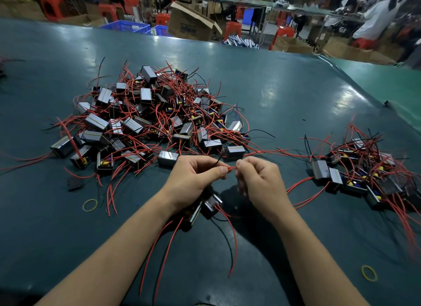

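Observation:
My left hand [193, 178] and my right hand [257, 180] meet above the dark green table [284, 89], each pinching the end of a thin red wire [231, 168] that runs between their fingertips. A black wire end sticks up beside my left thumb. Under my left wrist lies a small bundle of black box-shaped parts [210, 204] with red and black wires trailing toward me. A large pile of the same wired boxes [148, 123] is heaped beyond my hands. A smaller pile [360, 175] lies to the right.
Two yellow rubber bands lie on the table, one at the front left [90, 205] and one at the front right [369, 273]. A small black piece [74, 183] sits left of my hands. Behind the table stand cardboard boxes [191, 20], blue crates and red stools.

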Demonstrator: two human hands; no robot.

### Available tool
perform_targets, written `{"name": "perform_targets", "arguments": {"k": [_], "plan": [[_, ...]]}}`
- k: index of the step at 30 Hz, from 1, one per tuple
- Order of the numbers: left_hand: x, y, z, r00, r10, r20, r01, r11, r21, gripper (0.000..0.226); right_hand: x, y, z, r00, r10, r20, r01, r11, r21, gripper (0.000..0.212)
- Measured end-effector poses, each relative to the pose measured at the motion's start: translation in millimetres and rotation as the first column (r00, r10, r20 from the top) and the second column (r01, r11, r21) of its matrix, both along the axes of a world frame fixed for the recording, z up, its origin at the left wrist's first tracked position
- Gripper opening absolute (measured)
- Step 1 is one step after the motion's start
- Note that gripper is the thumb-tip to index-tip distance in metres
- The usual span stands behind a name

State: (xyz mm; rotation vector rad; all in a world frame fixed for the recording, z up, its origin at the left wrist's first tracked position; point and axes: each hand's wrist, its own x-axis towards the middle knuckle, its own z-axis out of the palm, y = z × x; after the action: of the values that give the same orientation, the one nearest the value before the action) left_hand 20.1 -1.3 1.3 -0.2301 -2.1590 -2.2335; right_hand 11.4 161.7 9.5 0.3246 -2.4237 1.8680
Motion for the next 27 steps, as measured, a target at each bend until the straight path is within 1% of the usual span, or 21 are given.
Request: {"name": "perform_targets", "arguments": {"k": [1, 2, 3, 5, 6, 7, 8, 9, 10, 11, 13, 14, 15, 17, 20, 22, 24, 26, 27], "plan": [[0, 4, 0, 1.000, 0.022, -0.022, -0.023, 1.000, -0.018, 0.006, 0, -3, 2, 0.988, 0.002, 0.154, 0.021, 0.989, -0.147, 0.044], [0, 7, 1, 0.998, 0.043, -0.036, -0.045, 0.998, -0.039, 0.008, 0, -4, 3, 0.969, 0.007, 0.246, 0.052, 0.971, -0.234, 0.044], [-1, 11, 1, 0.998, 0.058, -0.039, -0.060, 0.997, -0.056, 0.009, -1, -4, 5, 0.959, -0.010, 0.285, 0.089, 0.960, -0.266, 0.042], [-2, 14, 4, 0.997, 0.072, -0.041, -0.074, 0.995, -0.066, 0.014, -1, -1, 8, 0.960, -0.108, 0.258, 0.173, 0.955, -0.242, 0.033], [-3, 11, 5, 0.995, 0.090, -0.053, -0.094, 0.994, -0.062, 0.015, -1, 1, 9, 0.959, -0.185, 0.216, 0.226, 0.956, -0.185, 0.031], [-5, 5, 6, 0.989, 0.130, -0.067, -0.134, 0.990, -0.051, 0.014, 0, 5, 11, 0.952, -0.268, 0.146, 0.281, 0.956, -0.078, 0.029], [-6, -4, 7, 0.978, 0.193, -0.079, -0.195, 0.980, -0.028, 0.011, 2, 9, 14, 0.944, -0.325, 0.053, 0.319, 0.944, 0.086, 0.028], [-8, -12, 7, 0.959, 0.270, -0.088, -0.271, 0.963, 0.001, 0.012, 7, 10, 20, 0.946, -0.322, -0.027, 0.317, 0.909, 0.272, 0.027], [-10, -19, 6, 0.931, 0.354, -0.093, -0.352, 0.935, 0.030, 0.018, 14, 7, 25, 0.961, -0.273, -0.050, 0.266, 0.857, 0.441, 0.029], [-12, -24, 4, 0.899, 0.431, -0.079, -0.427, 0.902, 0.063, 0.027, 23, -2, 30, 0.976, -0.217, -0.028, 0.193, 0.790, 0.582, 0.036], [-17, -24, 2, 0.854, 0.519, -0.003, -0.513, 0.845, 0.152, 0.043, 40, -28, 32, 0.989, -0.145, 0.005, 0.084, 0.605, 0.792, 0.056], [-19, -23, 1, 0.846, 0.532, 0.037, -0.528, 0.826, 0.199, 0.047, 47, -43, 29, 0.993, -0.121, 0.012, 0.054, 0.525, 0.849, 0.064], [-20, -22, 1, 0.844, 0.534, 0.062, -0.532, 0.815, 0.230, 0.050, 52, -58, 27, 0.994, -0.110, 0.016, 0.039, 0.483, 0.875, 0.068], [-21, -24, -2, 0.845, 0.529, 0.077, -0.530, 0.808, 0.257, 0.052, 55, -79, 24, 0.992, -0.126, 0.005, 0.056, 0.477, 0.877, 0.069], [-21, -31, -7, 0.832, 0.546, 0.097, -0.547, 0.781, 0.303, 0.051, 53, -83, 24, 0.990, -0.140, -0.008, 0.081, 0.528, 0.845, 0.051], [-21, -33, -8, 0.823, 0.560, 0.090, -0.558, 0.770, 0.309, 0.050, 55, -72, 26, 0.992, -0.114, -0.045, 0.100, 0.543, 0.833, 0.046], [-21, -33, -7, 0.820, 0.568, 0.071, -0.561, 0.770, 0.304, 0.048, 55, -51, 33, 0.982, -0.122, -0.142, 0.186, 0.574, 0.798, 0.043], [-21, -31, -8, 0.822, 0.568, 0.041, -0.557, 0.786, 0.269, 0.046, 44, -21, 46, 0.948, -0.216, -0.235, 0.319, 0.637, 0.701, 0.040], [-21, -29, -8, 0.823, 0.567, 0.018, -0.555, 0.798, 0.235, 0.045, 34, -3, 53, 0.922, -0.286, -0.262, 0.388, 0.652, 0.651, 0.041]]}}
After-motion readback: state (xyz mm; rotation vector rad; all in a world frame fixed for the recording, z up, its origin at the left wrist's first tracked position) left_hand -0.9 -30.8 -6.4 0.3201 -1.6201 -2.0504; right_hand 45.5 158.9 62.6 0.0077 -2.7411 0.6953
